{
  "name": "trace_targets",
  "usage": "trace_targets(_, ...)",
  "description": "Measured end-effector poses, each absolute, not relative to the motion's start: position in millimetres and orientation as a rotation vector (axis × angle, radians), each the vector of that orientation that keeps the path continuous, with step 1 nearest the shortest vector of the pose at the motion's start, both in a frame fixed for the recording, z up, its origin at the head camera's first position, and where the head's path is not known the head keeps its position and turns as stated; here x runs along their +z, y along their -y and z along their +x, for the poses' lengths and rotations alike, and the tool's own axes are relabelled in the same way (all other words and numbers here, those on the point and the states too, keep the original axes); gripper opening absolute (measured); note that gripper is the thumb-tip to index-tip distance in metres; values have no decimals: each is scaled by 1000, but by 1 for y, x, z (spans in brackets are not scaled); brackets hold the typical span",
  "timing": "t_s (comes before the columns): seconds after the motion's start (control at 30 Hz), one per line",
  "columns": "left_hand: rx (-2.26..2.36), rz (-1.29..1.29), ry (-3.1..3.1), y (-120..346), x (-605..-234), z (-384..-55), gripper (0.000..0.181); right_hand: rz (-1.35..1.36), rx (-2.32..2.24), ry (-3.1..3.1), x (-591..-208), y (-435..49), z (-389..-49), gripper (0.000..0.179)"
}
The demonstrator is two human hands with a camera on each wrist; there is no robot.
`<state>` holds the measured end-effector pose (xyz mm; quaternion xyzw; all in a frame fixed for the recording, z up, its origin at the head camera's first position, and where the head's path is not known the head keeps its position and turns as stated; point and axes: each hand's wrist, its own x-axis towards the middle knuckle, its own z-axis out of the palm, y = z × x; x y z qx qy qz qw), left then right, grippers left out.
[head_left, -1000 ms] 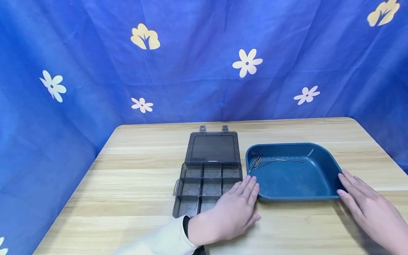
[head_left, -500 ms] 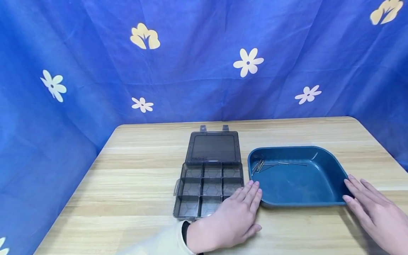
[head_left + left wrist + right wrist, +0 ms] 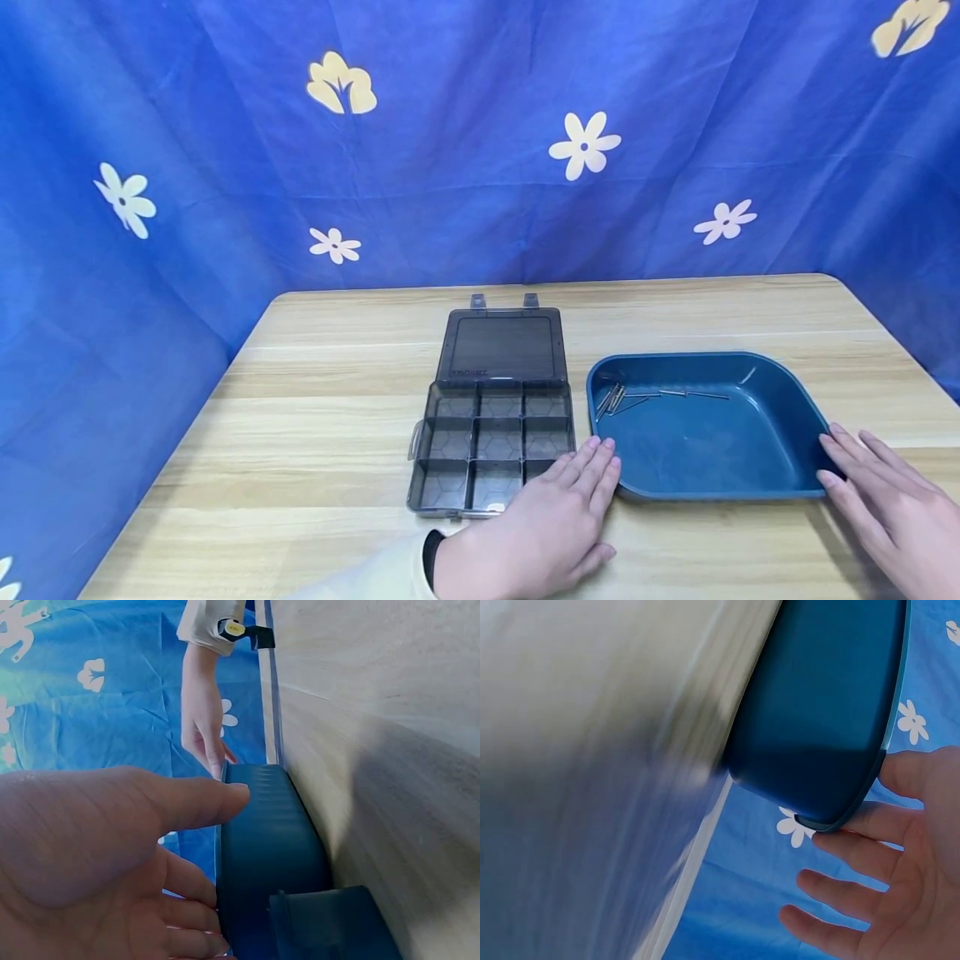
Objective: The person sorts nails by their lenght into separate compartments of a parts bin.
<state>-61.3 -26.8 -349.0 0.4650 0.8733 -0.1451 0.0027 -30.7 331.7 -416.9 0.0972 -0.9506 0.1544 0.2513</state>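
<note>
- Both the left hand [image 3: 551,521] and right hand [image 3: 892,500] flank the blue tray [image 3: 705,450] in the head view, metal pins [image 3: 617,398] inside, beyond the left hand.
- Left wrist: thumb spread from fingers, tray at their tips.
- Right wrist: fingers spread, touching the tray.

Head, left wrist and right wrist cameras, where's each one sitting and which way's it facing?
Head: on the head, facing forward and down at the blue tray and divided box; left grip, right grip and left sleeve show.
Left wrist: on that wrist, facing along the tray's outside; left grip close, right grip and right sleeve beyond.
Right wrist: on that wrist, facing the tray and curtain; only right grip shows.
Shared: head and left wrist show both grips.
</note>
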Motion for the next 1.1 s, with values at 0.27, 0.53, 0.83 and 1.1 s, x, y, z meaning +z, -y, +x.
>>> trace_targets(0.27,-425,1476,-2731,28,-346,-63,74,256,386,2585,-414,-331,-31,38)
trace_targets(0.53,-183,1486,-2644,33,-339,-72,70,433,344,2458,-385,-316,-51,43)
trace_targets(0.83,205,1402,-2574,56,-341,-85,69,743,293,2567,-367,-258,-95,37)
trace_targets(1.1,364,1194,-2721,96,-347,-97,75,706,364,2856,-374,-223,-114,36)
